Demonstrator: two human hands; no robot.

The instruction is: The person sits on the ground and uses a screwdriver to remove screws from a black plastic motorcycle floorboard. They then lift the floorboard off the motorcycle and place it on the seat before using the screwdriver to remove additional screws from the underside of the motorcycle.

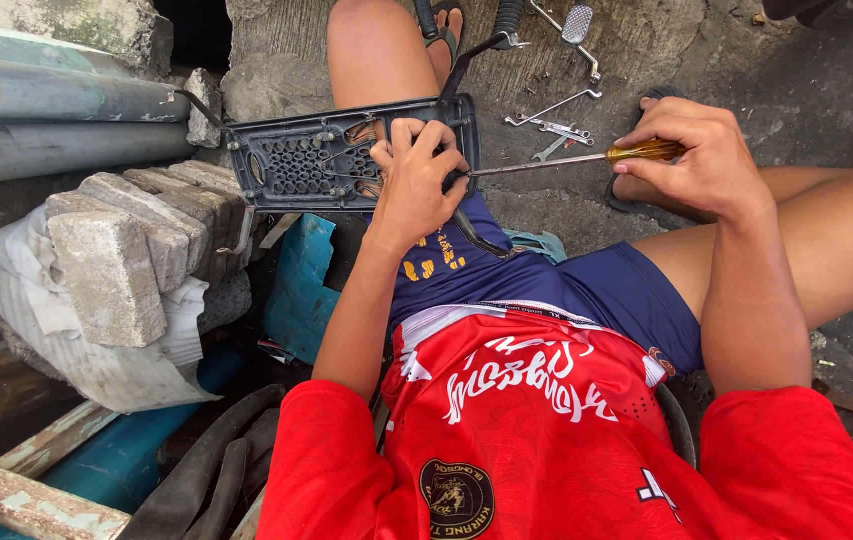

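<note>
The person sat low on the ground with a flat dark grey plastic panel full of small round holes point(332, 160) lying across the left knee. It seemed to rest there so that the leg could carry it like a little table. The left hand point(415, 180) lay on the right end of the panel, fingers curled and pressing down, likely to keep it from sliding. It was closed around the panel's edge, not spread flat.

The right hand point(702, 155) was wrapped tightly around the amber see-through handle of a long screwdriver with a thin metal shaft point(567, 160). The shaft lay almost level and pointed left, with its tip right by the left hand's fingers at the panel's edge. Holding it far back probably gave a good push.

Some silver metal wrenches point(555, 125) lay on the grey concrete ground point(797, 80) just behind the screwdriver, close enough to grab. A stack of rough grey stone blocks point(137, 240) sat beside the panel on the left.
</note>
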